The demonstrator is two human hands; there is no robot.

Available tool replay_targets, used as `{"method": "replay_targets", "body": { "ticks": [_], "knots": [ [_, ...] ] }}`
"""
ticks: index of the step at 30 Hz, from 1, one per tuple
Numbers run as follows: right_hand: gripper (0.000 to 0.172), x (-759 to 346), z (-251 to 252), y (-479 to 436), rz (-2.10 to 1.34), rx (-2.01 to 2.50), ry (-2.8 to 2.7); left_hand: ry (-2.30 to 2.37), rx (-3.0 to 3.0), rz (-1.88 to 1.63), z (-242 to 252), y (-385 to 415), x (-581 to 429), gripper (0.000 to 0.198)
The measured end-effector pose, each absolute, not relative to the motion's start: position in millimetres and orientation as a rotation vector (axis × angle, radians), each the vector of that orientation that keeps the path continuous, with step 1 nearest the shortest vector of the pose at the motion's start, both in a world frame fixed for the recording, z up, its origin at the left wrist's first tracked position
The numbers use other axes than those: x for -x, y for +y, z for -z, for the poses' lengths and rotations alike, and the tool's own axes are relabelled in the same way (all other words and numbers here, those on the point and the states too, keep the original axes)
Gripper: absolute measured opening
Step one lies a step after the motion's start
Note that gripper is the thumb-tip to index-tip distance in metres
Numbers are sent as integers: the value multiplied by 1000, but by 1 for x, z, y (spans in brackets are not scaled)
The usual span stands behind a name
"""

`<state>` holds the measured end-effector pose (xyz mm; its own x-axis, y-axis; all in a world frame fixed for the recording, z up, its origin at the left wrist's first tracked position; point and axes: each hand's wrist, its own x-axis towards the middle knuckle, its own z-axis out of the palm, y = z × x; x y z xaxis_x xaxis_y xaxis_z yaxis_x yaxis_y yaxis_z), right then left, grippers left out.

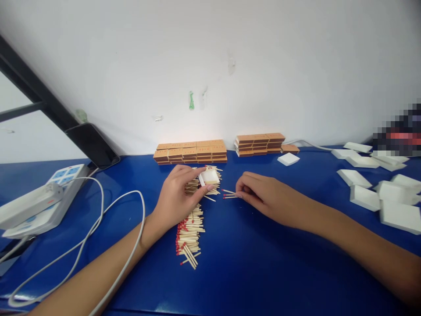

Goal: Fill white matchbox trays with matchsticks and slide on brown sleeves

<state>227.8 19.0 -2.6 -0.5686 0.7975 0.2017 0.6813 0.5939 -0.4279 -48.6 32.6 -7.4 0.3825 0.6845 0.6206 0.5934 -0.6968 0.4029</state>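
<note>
My left hand (179, 193) grips a small white matchbox tray (209, 177) between thumb and fingers, just above a long heap of matches. That heap of red-tipped matches (190, 228) runs toward me from under the tray and my wrist. To the right of the tray, my right hand (256, 191) pinches a few matches (229, 194) by their plain ends, their red heads pointing left toward the tray. A short gap separates these matches from the tray. My palm hides part of the heap.
Stacked orange-brown matchboxes (190, 151) line the wall, with a second stack (259, 144) to their right. One white tray (288, 159) lies before it; several more trays (399, 215) are scattered far right. At left are a power strip (39, 219), a looping white cable (101, 210) and a phone (94, 145).
</note>
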Motion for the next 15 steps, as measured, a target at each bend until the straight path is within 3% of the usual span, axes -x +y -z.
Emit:
{"method": "replay_targets", "body": {
  "ticks": [7,15],
  "knots": [
    [15,-210,-1,10,-407,1125,-2134,1052,-2342,-1171,8,21,39,42],
    [9,-207,2,6,-232,945,-2250,894,-2363,-1179,5,15,34,45]
  ]
}}
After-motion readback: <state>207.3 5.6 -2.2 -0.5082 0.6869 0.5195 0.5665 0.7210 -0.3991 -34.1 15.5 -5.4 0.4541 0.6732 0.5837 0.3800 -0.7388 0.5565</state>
